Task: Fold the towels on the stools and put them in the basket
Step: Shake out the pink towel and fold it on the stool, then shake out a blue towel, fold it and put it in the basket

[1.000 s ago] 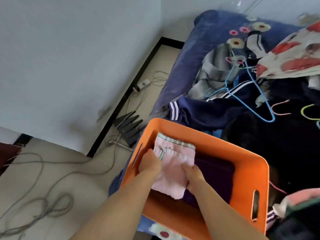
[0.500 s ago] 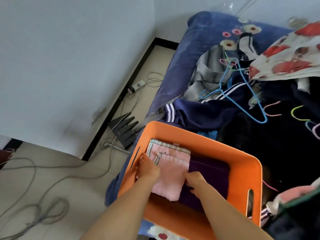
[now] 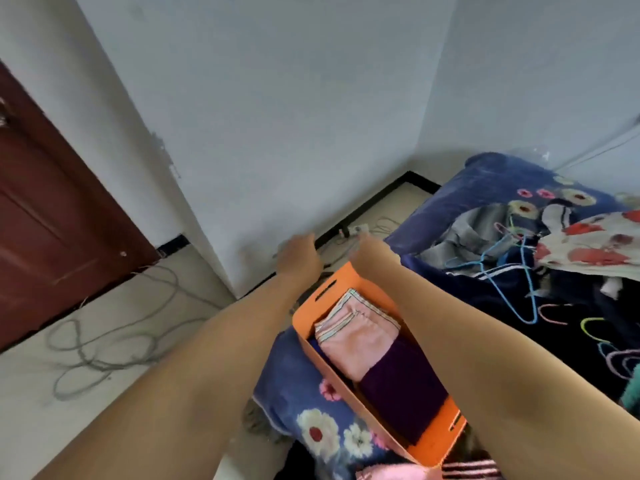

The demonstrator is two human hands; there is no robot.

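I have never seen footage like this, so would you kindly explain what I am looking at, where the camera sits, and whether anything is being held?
There is no machine here: a person wears a wide-angle camera on the head, looking forward and down along both bare arms. The left hand and the right hand are blurred and stretched out past the orange basket; neither visibly holds anything. The basket rests on a bed with a blue flowered cover. Inside it lie a folded pink towel and a dark purple towel. Clothes and coloured hangers are piled on the bed to the right; grey cables lie on the floor.
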